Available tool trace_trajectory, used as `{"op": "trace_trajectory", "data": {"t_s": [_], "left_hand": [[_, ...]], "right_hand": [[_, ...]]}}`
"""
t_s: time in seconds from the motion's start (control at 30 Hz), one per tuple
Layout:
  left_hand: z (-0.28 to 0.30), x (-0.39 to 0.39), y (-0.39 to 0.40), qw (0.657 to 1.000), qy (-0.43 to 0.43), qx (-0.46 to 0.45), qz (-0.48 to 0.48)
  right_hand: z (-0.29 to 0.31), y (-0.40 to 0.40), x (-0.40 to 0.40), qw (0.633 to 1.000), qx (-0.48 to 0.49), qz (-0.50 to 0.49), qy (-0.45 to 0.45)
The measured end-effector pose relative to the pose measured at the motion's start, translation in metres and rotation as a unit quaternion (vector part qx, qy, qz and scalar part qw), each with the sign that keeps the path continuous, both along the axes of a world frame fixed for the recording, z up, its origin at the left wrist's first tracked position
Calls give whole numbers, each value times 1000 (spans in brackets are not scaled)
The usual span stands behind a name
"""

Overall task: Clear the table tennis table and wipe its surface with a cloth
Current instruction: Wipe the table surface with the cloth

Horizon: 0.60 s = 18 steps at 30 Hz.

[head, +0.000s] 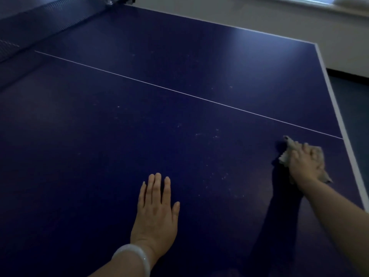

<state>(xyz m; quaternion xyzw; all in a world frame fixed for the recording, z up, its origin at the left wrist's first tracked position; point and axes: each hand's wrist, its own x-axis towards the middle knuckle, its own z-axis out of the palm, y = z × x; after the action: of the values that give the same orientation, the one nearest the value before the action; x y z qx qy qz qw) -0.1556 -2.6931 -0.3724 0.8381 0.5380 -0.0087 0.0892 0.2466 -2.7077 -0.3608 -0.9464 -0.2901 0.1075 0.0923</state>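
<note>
The dark blue table tennis table [139, 120] fills the view, with a thin white centre line running from upper left to right. My right hand [305, 162] presses a crumpled grey cloth [287, 154] flat on the surface near the table's right edge, just below the centre line. My left hand [155, 208] lies flat on the table, palm down, fingers slightly apart, holding nothing. A pale bangle circles my left wrist. Faint whitish specks and smudges dot the surface between my two hands.
The net [40, 23] crosses the upper left corner. The white-edged border [339, 116] of the table runs down the right side, with dark floor [355, 108] beyond it. A light wall [259, 15] rises behind the far edge.
</note>
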Motion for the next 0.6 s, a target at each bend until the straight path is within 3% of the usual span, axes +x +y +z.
{"op": "trace_trajectory", "data": {"t_s": [0.1, 0.23, 0.37, 0.5, 0.6], "left_hand": [[-3, -1, -1, 1000, -2, 6, -11], [3, 0, -1, 1000, 20, -11, -10], [1, 0, 0, 1000, 20, -11, -15], [-5, 0, 2, 999, 25, -9, -20], [-3, 0, 1, 1000, 14, 5, -11]], "right_hand": [[0, 44, -20, 1000, -27, -15, -3], [-1, 129, -83, 991, -53, 120, -4], [5, 202, -170, 970, -42, 230, 69], [-2, 194, -245, 917, -41, 394, 37], [-13, 156, -237, 897, -28, 440, 4]]}}
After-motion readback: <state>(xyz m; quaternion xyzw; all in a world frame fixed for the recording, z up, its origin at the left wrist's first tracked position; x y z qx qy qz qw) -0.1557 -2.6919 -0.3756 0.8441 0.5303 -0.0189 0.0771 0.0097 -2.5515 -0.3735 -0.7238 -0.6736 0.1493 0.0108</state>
